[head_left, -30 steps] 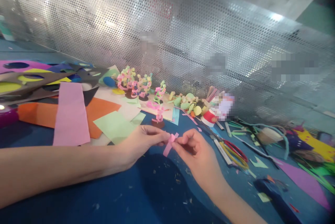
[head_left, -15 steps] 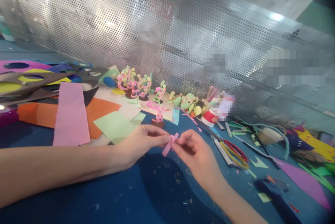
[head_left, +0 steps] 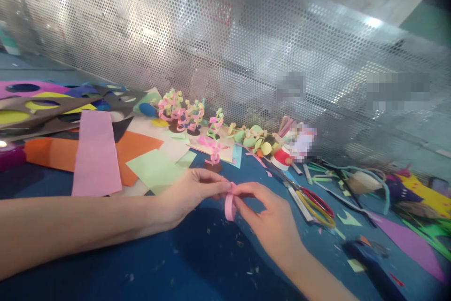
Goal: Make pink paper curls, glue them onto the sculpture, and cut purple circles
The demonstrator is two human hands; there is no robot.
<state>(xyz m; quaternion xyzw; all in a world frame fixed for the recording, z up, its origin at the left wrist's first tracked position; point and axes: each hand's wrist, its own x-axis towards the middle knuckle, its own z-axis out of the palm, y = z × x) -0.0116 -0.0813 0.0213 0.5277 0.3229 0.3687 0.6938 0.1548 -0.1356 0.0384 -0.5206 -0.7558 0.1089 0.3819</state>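
Between my two hands a pink paper strip (head_left: 230,208) hangs bent into a loop, just above the blue table (head_left: 155,263). My left hand (head_left: 197,188) pinches the strip's upper end between thumb and fingertips. From the other side, the thumb and index finger of my right hand (head_left: 268,209) grip it close to the left fingertips. Right behind the hands stands a small pink curled-paper figure (head_left: 214,153) on a brown round base. More figures of pink and green paper curls (head_left: 171,108) stand further back.
Pink paper (head_left: 96,155), orange paper (head_left: 139,143) and light green paper (head_left: 153,169) lie at left. To the right are scissors (head_left: 319,204) with red and yellow handles, a red and white container (head_left: 281,158) and paper scraps. A perforated metal screen (head_left: 225,47) rises behind.
The pink strip went from a straight, slanted piece to a hanging loop. My right hand's fingers moved in and closed on it; my left hand stayed nearly still.
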